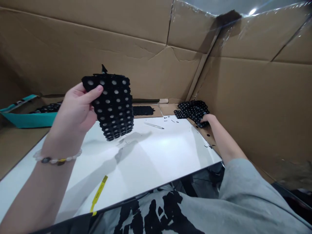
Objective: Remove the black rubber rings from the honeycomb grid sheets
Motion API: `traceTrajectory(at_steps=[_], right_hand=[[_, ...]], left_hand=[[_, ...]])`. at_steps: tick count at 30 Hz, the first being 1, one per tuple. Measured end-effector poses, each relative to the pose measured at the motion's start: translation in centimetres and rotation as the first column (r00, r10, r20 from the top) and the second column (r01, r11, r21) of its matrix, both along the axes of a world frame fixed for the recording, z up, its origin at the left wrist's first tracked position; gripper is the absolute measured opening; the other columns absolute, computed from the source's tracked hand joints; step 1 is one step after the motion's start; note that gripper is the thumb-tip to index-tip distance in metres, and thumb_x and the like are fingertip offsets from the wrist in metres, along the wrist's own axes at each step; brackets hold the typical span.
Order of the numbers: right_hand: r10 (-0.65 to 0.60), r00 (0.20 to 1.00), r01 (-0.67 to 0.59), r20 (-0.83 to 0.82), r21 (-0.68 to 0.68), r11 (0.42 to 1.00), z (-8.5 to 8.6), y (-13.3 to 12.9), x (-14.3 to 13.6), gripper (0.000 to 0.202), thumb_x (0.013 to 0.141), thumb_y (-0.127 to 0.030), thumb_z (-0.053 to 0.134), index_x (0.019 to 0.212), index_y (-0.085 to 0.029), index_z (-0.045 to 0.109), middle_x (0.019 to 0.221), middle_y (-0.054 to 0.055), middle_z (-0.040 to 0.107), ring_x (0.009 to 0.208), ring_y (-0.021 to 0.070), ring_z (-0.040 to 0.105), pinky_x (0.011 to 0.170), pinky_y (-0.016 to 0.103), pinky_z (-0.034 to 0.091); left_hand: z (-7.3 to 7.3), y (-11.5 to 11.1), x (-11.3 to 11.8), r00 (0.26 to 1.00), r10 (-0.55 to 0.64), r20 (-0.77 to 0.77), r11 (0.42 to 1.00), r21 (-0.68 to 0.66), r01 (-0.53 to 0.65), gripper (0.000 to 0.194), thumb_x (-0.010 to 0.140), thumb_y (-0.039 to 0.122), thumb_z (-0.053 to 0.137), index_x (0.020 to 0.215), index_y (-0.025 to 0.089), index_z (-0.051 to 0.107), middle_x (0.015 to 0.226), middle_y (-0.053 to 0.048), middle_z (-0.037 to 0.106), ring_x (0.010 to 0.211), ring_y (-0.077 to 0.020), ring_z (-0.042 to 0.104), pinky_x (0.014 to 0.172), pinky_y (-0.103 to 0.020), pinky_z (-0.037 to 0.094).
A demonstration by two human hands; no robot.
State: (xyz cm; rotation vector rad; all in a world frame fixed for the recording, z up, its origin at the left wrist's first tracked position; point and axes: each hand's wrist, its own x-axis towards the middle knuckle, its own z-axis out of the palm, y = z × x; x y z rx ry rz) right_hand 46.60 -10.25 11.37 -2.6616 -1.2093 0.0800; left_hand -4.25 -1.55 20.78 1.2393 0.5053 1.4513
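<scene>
My left hand (pixel 79 107) is raised over the left part of the white board, closed on a black perforated sheet (pixel 113 107). Rows of light round dots cover this sheet; its edges are scalloped and a small pointed tab sticks up at its top. Its thickness suggests several layers, though I cannot tell. At the far right corner my right hand (pixel 208 119) reaches into a pile of similar black dotted sheets (pixel 191 109), its fingers bent on the edge of one. The fingertips there are partly hidden.
Tall cardboard walls (pixel 136 68) enclose the white board (pixel 156 152). A teal-edged box (pixel 31 119) with black dotted pieces stands left. A black strip (pixel 143 110) lies at the back, a pen (pixel 154 125) before it. A yellow strip (pixel 99 193) lies in front; black scraps (pixel 209 146) lie right.
</scene>
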Motion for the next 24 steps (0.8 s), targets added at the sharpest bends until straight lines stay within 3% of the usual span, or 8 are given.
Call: traceTrajectory(at_steps=[3,5,9,12,15,18,21,24], right_hand=[[-0.095,0.988,0.086,-0.12,-0.079,0.993,-1.3,-2.4,1.0,0.041,0.066,-0.028,0.082,0.099,-0.008,0.069,0.083,0.016,0.07,0.071,0.0213,0.063,0.06,0.032,0.052],[-0.112,0.981,0.099,-0.157,-0.087,0.991,-0.7,-2.7,1.7,0.033,0.072,-0.028,0.078,0.096,-0.008,0.068,0.075,0.012,0.069,0.064,0.0181,0.061,0.056,0.029,0.051],[-0.072,0.981,0.099,-0.179,0.151,0.983,3.5,-1.8,2.6,0.026,0.071,-0.022,0.077,0.092,-0.011,0.067,0.073,0.007,0.067,0.061,0.0149,0.059,0.057,0.026,0.051],[0.128,0.957,-0.02,-0.259,0.38,0.925,8.3,-1.5,1.5,0.021,0.071,-0.023,0.078,0.087,-0.013,0.067,0.073,0.006,0.067,0.061,0.0136,0.059,0.057,0.025,0.052],[0.296,0.893,-0.07,-0.34,0.545,0.836,12.9,-1.9,-1.9,0.022,0.07,-0.024,0.08,0.084,-0.015,0.067,0.077,0.009,0.068,0.066,0.015,0.062,0.06,0.026,0.056],[0.4,0.818,-0.043,-0.413,0.65,0.759,15.7,-2.7,-6.9,0.019,0.075,-0.029,0.077,0.084,-0.017,0.065,0.077,0.008,0.067,0.066,0.0157,0.064,0.059,0.028,0.058],[0.511,0.693,-0.084,-0.508,0.648,0.757,15.6,-3.7,-12.0,0.022,0.075,-0.031,0.078,0.077,-0.017,0.061,0.064,0.003,0.06,0.05,0.0107,0.056,0.045,0.024,0.05],[0.596,0.52,-0.185,-0.612,0.6,0.778,13.6,-4.6,-16.4,0.031,0.067,-0.032,0.085,0.079,-0.017,0.06,0.055,-0.002,0.055,0.039,0.0067,0.047,0.034,0.02,0.039]], left_hand=[[-0.3,0.6,-0.4,1.0,0.02,-0.012,1.0,-0.013,-0.02,0.012,0.083,0.01,0.072,0.082,0.022,0.073,0.088,0.006,0.077,0.088,-0.013,0.066,0.072,-0.021,0.056],[-0.6,1.0,-0.4,1.0,0.009,-0.006,1.0,-0.028,-0.009,0.011,0.083,0.01,0.072,0.084,0.02,0.073,0.087,0.005,0.077,0.085,-0.0124,0.066,0.074,-0.022,0.055],[-1.0,1.5,-0.2,1.0,-0.008,0.015,0.998,-0.064,0.009,0.01,0.082,0.01,0.073,0.082,0.02,0.072,0.084,0.004,0.076,0.084,-0.0139,0.066,0.076,-0.025,0.055],[-1.1,1.4,0.1,1.0,-0.029,0.003,0.992,-0.122,0.029,0.011,0.079,0.015,0.077,0.08,0.024,0.072,0.083,0.006,0.076,0.087,-0.0159,0.066,0.077,-0.028,0.055],[-1.5,1.5,0.3,0.999,-0.044,0.006,0.983,-0.176,0.044,0.009,0.079,0.017,0.075,0.079,0.025,0.071,0.083,0.006,0.075,0.089,-0.017,0.065,0.079,-0.031,0.054],[-1.9,1.7,0.4,0.999,-0.049,0.006,0.983,-0.175,0.049,0.007,0.079,0.019,0.075,0.079,0.025,0.072,0.083,0.004,0.075,0.091,-0.019,0.065,0.082,-0.033,0.053],[-2.4,1.8,0.5,0.998,-0.064,0.002,0.988,-0.139,0.064,0.009,0.077,0.021,0.079,0.081,0.025,0.072,0.085,0.004,0.075,0.09,-0.0188,0.065,0.079,-0.031,0.054],[-2.8,1.6,0.7,0.996,-0.082,0.018,0.99,-0.113,0.084,0.01,0.074,0.021,0.079,0.081,0.022,0.071,0.084,0.002,0.075,0.084,-0.0167,0.066,0.073,-0.028,0.054]])
